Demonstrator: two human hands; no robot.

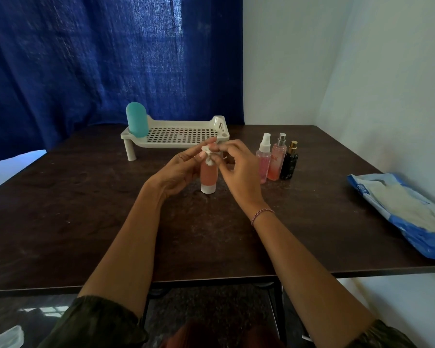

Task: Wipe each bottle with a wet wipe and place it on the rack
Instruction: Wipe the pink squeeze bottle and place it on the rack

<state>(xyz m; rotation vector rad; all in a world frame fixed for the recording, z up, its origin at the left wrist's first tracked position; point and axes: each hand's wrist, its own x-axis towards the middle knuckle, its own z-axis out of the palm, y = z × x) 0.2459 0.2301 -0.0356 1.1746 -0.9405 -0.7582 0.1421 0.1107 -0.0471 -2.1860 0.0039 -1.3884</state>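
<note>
A dark brown table (86, 222) stands in a corner with white walls (362, 59). Nearest, two dark olive sleeves (96, 322) end above bare forearms that reach forward over the table edge. The right wrist wears a thin pink-and-white thread bracelet (261, 213).

The two hands meet over the middle of the table. A pink bottle (207, 177) stands upright between them, its white cap at the bottom on or just above the tabletop. A crumpled wet wipe (207, 153) sits on its upper end. The left hand (183, 169) pinches the wipe between its thumb and long, nearly straight fingers. The right hand (239, 169) comes in from the other side with curled fingers, the tips closing on the same wipe. Whether either palm also grips the bottle itself cannot be told.

At the right edge lies an opened blue-and-white pack of wipes (402, 209), a pale sheet showing on top. Further back, right of the hands, three spray bottles stand in a close row: a pink one with a white sprayer (263, 159), a peach one with a silver sprayer (276, 159) and a black one with a gold top (289, 163).

Beyond the hands stands a cream perforated rack (183, 134) on short legs. A teal bottle (137, 120) stands upright at its left end. A deep blue curtain (111, 59) hangs behind.
</note>
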